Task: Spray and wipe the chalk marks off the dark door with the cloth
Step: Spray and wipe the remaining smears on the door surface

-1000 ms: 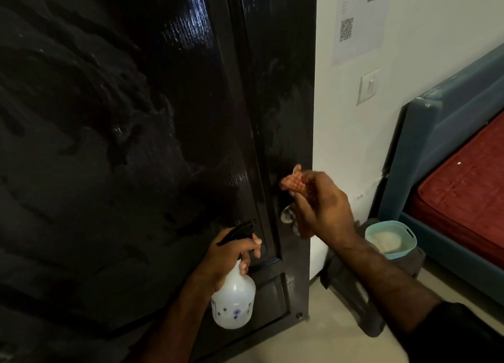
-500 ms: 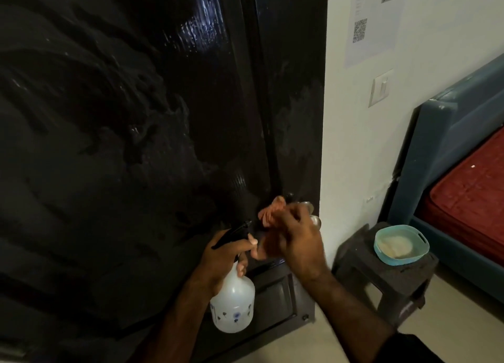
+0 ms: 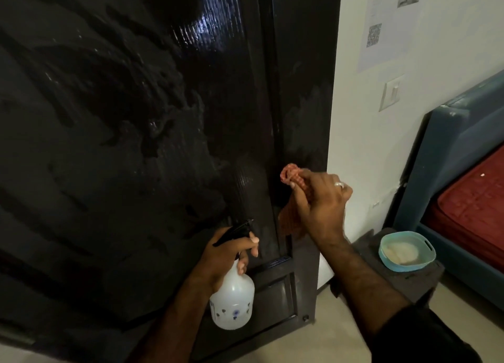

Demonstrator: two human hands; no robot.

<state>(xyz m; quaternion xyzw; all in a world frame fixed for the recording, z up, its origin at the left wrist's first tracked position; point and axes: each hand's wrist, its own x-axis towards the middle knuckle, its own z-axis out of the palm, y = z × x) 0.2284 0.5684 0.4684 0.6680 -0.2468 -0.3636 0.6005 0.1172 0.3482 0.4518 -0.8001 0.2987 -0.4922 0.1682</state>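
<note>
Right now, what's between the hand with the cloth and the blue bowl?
In the head view, only bare white wall shows between the right hand, gripping the orange cloth, and the bowl on the dark stool.

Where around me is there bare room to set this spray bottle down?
Likely best: the bare floor between the door and the dark stool. The stool's top is crowded: the teal bowl fills most of it. The left hand grips the spray bottle; the right hand holds the cloth.
</note>
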